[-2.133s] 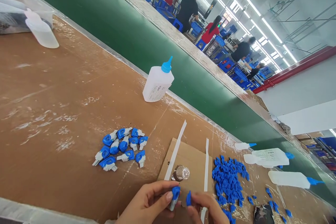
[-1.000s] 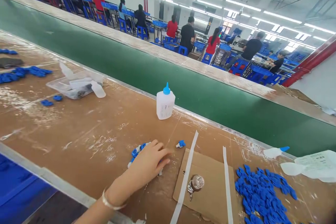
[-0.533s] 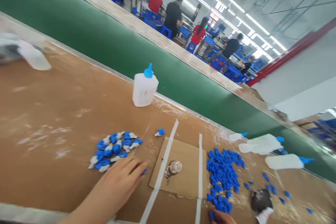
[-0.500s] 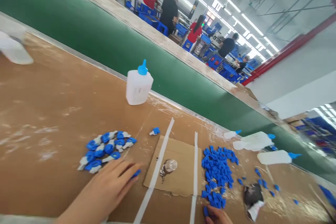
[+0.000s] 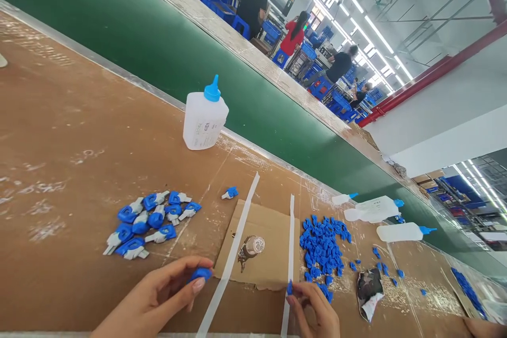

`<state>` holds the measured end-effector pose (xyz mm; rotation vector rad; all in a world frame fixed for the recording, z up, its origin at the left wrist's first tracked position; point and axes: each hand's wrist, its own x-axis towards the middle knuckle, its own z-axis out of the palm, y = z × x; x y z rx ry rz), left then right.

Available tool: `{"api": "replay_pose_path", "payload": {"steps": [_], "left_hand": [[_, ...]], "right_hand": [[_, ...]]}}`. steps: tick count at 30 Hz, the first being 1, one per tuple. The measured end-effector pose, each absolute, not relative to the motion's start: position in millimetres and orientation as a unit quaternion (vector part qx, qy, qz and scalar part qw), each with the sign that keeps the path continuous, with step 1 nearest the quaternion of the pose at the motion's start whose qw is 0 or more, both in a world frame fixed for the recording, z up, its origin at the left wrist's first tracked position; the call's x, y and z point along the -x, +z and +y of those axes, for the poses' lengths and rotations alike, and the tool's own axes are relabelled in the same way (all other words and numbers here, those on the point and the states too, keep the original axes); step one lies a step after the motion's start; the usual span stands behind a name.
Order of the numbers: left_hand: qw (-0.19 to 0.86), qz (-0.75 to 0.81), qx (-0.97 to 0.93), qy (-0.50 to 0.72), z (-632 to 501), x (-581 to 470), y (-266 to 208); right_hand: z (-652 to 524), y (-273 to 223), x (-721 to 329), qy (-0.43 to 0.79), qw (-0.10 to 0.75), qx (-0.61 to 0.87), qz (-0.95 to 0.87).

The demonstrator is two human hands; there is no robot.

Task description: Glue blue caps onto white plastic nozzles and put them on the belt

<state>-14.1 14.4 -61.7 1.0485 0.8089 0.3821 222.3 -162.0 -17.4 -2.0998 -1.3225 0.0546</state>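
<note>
My left hand [image 5: 160, 293] is closed around a blue plastic piece [image 5: 201, 273], gripped between thumb and fingers left of the cardboard. Near the cardboard's lower right corner, my right hand [image 5: 317, 309] pinches a small blue part [image 5: 289, 288] at its fingertips. Between and beyond the hands lies the taped-down cardboard sheet [image 5: 273, 222], with a small clear cup [image 5: 254, 245] on it and a dark smear beside the cup. A heap of small blue parts [image 5: 322, 248] lies right of the cardboard. To the left is a group of blue-and-grey pieces [image 5: 140, 223].
A white bottle with a blue nozzle [image 5: 205, 121] stands by the green wall [image 5: 253, 100]. More white bottles [image 5: 400, 232] lie at the right. A crumpled black-and-white wrapper [image 5: 369, 293] sits near loose blue bits. Part of another person's arm [image 5: 485, 327] shows at the lower right edge.
My right hand has moved left and up from the heap with a small blue part. My left hand has turned, so the blue piece in it shows more. The view has shifted slightly.
</note>
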Motion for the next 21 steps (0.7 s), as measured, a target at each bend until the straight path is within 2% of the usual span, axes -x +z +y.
{"api": "replay_pose_path", "payload": {"steps": [4, 10, 21], "left_hand": [[0.881, 0.308, -0.335, 0.132, 7.3, 9.3, -60.3], [0.910, 0.252, -0.274, 0.180, 1.8, 1.6, -61.9], [0.925, 0.240, -0.235, 0.179, 7.3, -8.2, -53.7]], "right_hand": [[-103.5, 6.4, -200.4, 0.064, 0.260, 0.793, -0.548], [-65.7, 17.7, -193.4, 0.073, 0.187, 0.798, -0.569], [-77.3, 9.1, -203.5, 0.077, 0.221, 0.803, -0.548]]}}
